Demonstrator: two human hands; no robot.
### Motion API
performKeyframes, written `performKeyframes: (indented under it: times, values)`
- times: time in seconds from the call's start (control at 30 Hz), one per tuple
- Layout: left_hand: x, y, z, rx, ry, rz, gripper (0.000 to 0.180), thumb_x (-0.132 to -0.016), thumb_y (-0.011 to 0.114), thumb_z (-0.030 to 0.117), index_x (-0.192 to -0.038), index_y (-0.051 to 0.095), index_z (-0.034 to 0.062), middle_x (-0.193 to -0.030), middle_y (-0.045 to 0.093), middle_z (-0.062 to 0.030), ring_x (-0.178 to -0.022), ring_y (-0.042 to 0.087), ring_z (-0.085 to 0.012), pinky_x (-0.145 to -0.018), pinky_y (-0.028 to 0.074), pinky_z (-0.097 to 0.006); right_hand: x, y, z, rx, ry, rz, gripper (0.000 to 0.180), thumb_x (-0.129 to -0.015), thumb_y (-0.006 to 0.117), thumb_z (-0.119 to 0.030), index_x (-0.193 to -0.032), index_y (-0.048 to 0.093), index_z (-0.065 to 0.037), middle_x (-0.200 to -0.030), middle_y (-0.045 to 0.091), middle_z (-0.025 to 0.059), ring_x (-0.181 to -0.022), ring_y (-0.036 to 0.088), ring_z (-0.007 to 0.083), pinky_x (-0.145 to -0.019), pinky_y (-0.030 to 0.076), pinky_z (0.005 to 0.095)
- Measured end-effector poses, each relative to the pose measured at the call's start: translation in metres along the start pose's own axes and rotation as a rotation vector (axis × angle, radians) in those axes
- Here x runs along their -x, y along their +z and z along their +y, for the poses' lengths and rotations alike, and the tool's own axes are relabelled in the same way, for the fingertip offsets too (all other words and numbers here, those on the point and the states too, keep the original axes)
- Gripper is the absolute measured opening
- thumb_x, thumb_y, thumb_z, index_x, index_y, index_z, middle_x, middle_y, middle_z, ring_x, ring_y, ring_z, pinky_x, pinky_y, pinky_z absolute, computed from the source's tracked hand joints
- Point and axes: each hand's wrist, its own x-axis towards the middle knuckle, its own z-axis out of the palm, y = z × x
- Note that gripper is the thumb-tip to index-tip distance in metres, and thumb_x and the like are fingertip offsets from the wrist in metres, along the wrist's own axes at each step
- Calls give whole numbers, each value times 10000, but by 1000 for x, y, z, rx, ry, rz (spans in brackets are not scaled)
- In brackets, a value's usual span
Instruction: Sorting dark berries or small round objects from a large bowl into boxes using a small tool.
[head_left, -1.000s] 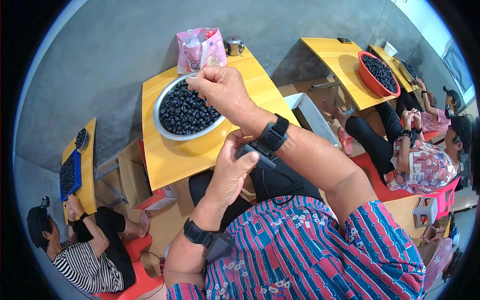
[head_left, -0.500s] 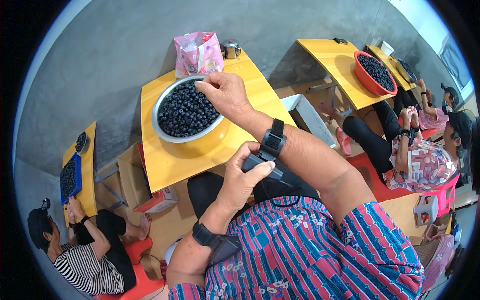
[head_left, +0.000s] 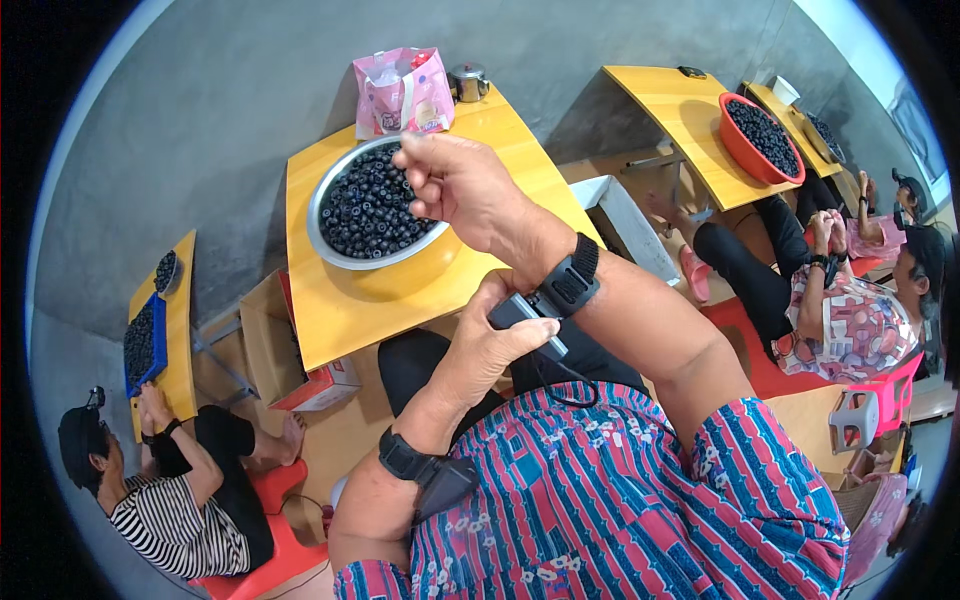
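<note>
My right hand (head_left: 460, 185) is above the right rim of a metal bowl (head_left: 335, 256), fingers curled and thumb near the index finger. Whether anything is between them is hidden. Heaped in the bowl are small black round pieces (head_left: 370, 215), several showing a ring on top. My left hand (head_left: 470, 345) grips a small grey box (head_left: 530, 325) with a dark cable, just below my right wrist. Black straps with dark units (head_left: 570, 285) circle both my wrists.
The bowl stands on a yellow table (head_left: 350, 320) with a pink bag (head_left: 400, 95) and a lidded metal pot (head_left: 468, 82). Below are a cardboard box (head_left: 265, 340) and a pale bin (head_left: 625, 230). Co-workers sit left and right by tables; a red basin (head_left: 745, 160) is at right.
My right hand has shifted slightly right and its fingers have curled in more. The left hand keeps hold of the grey box. The view has tilted a little.
</note>
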Motion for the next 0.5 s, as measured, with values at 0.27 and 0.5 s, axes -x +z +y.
performKeyframes:
  times: [0.27, 0.5]
  values:
    - [3, 10, -4, 43, 40, -11, 561, -876, 678, 196, -1320, 399, -3, -1102, 545, -54, -1015, 544, -108, -884, 467, -271, -7, -18, 15, 688, -565, 75, 194, -879, 672, -208, -761, 648, -55, -641, 565, -5, -571, 526, 77, -542, 444, 247]
    - [0, -4, -15, 352, -93, 14, 425, -940, 613, 225, -1293, 456, 48, -1100, 569, -21, -980, 591, -97, -854, 508, -262, 1, -28, 29, 1602, -1214, -235, 208, -776, 688, -208, -687, 547, -85, -686, 551, 61, -666, 612, 264, -567, 497, 389]
